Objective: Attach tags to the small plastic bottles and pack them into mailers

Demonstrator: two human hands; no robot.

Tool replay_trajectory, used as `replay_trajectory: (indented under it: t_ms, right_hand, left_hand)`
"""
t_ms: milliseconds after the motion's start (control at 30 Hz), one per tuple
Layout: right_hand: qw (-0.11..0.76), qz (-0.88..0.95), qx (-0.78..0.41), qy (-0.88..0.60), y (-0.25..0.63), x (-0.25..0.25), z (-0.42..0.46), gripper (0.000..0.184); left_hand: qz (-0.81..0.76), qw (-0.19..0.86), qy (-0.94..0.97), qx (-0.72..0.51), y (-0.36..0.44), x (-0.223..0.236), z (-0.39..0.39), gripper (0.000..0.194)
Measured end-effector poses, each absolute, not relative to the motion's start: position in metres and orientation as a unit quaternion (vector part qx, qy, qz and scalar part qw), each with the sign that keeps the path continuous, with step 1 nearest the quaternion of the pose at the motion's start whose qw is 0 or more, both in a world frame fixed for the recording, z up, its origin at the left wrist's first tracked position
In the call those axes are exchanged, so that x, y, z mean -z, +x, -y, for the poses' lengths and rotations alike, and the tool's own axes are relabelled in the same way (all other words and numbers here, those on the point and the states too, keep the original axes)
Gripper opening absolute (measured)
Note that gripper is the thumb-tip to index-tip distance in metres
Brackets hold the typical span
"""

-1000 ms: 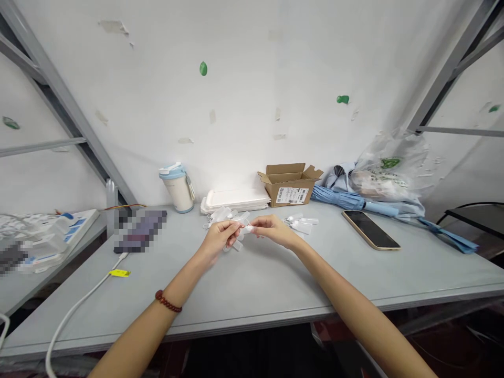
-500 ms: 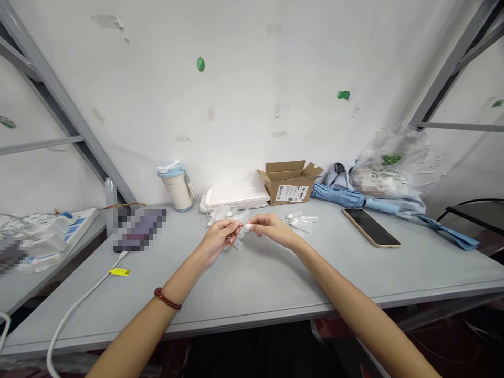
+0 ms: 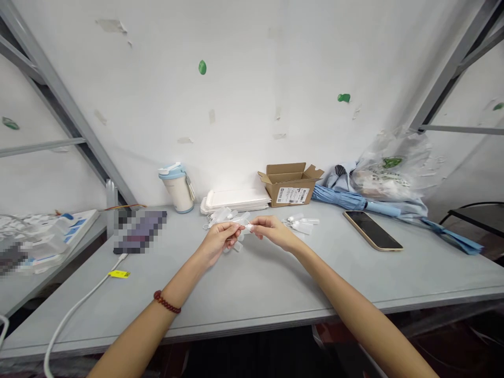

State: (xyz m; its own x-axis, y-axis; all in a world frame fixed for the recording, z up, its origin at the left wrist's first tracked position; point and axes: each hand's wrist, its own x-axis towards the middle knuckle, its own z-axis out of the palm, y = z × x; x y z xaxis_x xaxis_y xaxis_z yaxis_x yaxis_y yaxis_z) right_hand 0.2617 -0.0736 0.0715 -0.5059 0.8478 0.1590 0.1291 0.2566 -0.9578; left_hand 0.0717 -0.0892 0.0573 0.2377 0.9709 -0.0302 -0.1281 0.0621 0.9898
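Observation:
My left hand point(image 3: 216, 240) and my right hand point(image 3: 271, 231) meet above the middle of the table, both with fingers pinched. Between their fingertips is a small white, translucent plastic piece point(image 3: 247, 228), too small to tell its kind. Each hand appears to grip one side of it. Behind my left hand lies a pile of clear and white plastic pieces point(image 3: 221, 214) with thin loops, partly hidden by the fingers. A few more clear pieces point(image 3: 237, 246) show just beneath the hands. To the right of my right hand lies a second group of similar pieces point(image 3: 302, 226).
Behind the hands stand a stack of white trays point(image 3: 238, 198), an open cardboard box point(image 3: 292, 195) and a tumbler point(image 3: 179, 191). A phone point(image 3: 372, 231) and a folded blue umbrella point(image 3: 342, 197) lie right. At left are a dark, blurred-out device point(image 3: 142, 232) and a white cable point(image 3: 79, 304).
The fingertips have shifted slightly around the small white piece, and a red spot by my left fingertips shows less. The whole view has moved a little; objects on the table stay put.

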Motion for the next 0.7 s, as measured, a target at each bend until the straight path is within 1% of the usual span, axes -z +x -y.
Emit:
replay_trajectory:
  t_ms: [167, 467, 700]
  right_hand:
    - [0.353, 0.704, -0.507, -0.351, 0.2619, -0.0724, 0.0740, 0.021]
    - [0.350, 0.708, -0.506, -0.347, 0.2630, -0.0692, 0.0719, 0.023]
    - [0.336, 0.717, -0.488, -0.367, 0.2626, -0.0707, 0.0727, 0.023]
  left_hand:
    - [-0.417, 0.600, 0.508, -0.457, 0.0723, -0.0583, 0.0890, 0.032]
    - [-0.426, 0.593, 0.516, -0.448, 0.0726, -0.0593, 0.0897, 0.030]
    - [-0.438, 0.550, 0.553, -0.447, 0.0706, -0.0548, 0.0876, 0.031]
